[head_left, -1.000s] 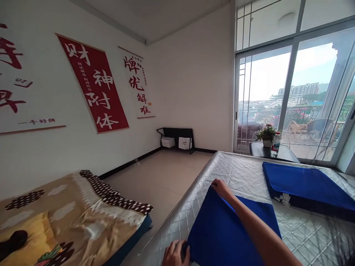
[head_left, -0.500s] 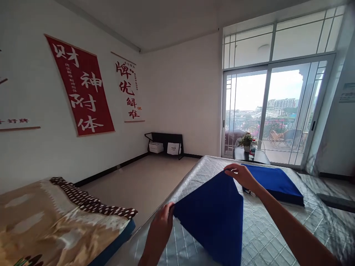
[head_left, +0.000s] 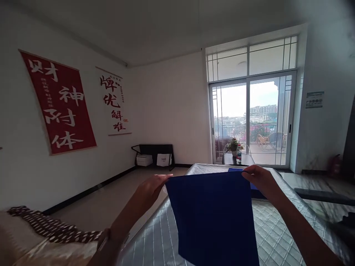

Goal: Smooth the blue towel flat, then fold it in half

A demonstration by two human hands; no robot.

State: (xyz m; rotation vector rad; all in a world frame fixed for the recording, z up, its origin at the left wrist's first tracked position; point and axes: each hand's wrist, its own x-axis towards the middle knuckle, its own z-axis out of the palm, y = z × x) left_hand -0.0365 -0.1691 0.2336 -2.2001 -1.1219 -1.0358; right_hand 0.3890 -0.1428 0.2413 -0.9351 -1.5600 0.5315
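Note:
A dark blue cloth [head_left: 210, 218] hangs spread between my two hands, its top edge stretched nearly level. My left hand [head_left: 154, 185] pinches the upper left corner between thumb and fingers. At the upper right corner, my right hand [head_left: 260, 180] grips the same edge, fingers closed. The cloth's lower end runs out of view at the bottom. Behind it, mostly hidden by the cloth and my right hand, lies a stack of blue cloth [head_left: 255, 193] on a silver quilted cover [head_left: 277, 225].
Patterned bedding [head_left: 52, 247] lies at the lower left. Beyond the silver surface stands a small black table [head_left: 226, 159] with a potted plant [head_left: 233, 146] and a bottle [head_left: 239, 154]. A black rack [head_left: 155, 149] holding white boxes is by the wall; glass sliding doors [head_left: 251, 122] are behind.
My left hand has risen level with my right, and the cloth has gone from slanted to hanging squarely. The view has tilted up and turned right.

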